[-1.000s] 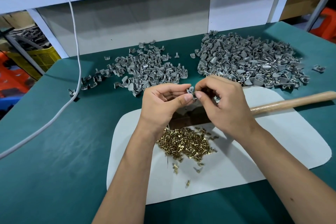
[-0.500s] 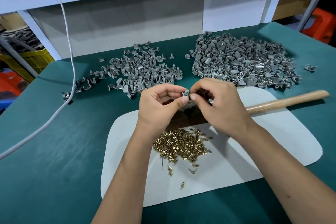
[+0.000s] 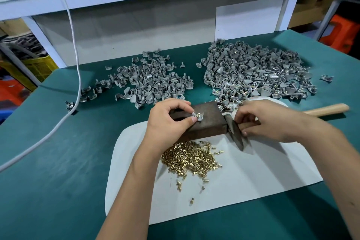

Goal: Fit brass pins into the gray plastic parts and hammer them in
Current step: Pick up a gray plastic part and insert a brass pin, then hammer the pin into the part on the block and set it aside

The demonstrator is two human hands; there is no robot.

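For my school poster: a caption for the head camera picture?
Left hand holds a pinned gray part on a wooden block; right hand grips the hammer.

Both bare forearms reach forward from the bottom edge, wrists angled inward toward each other. The left hand [image 3: 169,121] lies palm down, forefinger and thumb tip drawn together in a pinching grip, the other fingers curled under. The right hand [image 3: 272,121] lies knuckles up, its fingers curled downward in a closing grip, thumb hidden beneath.
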